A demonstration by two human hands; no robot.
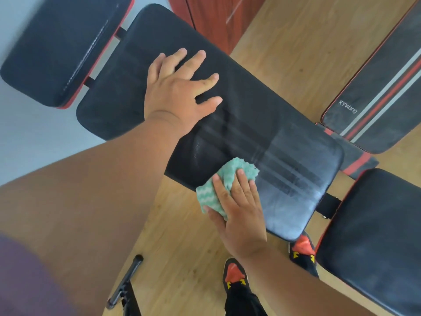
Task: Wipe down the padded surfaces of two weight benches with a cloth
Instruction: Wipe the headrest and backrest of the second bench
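Note:
A long black back pad (250, 124) of the near weight bench runs diagonally across the view, with a dusty grey patch at its lower right end. My left hand (180, 92) lies flat on its middle, fingers spread. My right hand (239, 208) presses a green-and-white cloth (227, 179) onto the pad's near edge, fingers straight on top of it. Further black pads of this bench are the head pad (61, 49) at upper left and the seat pad (373, 236) at lower right. A second bench pad (385, 94) with red and grey stripes lies at the right.
Wooden floor (182, 247) shows under the bench, and a light floor area (34, 133) at the left. My two feet in black-and-red shoes (234, 274) stand below the pad. A black bench leg bar (127, 279) lies at the bottom. A reddish cabinet (216, 19) stands at the top.

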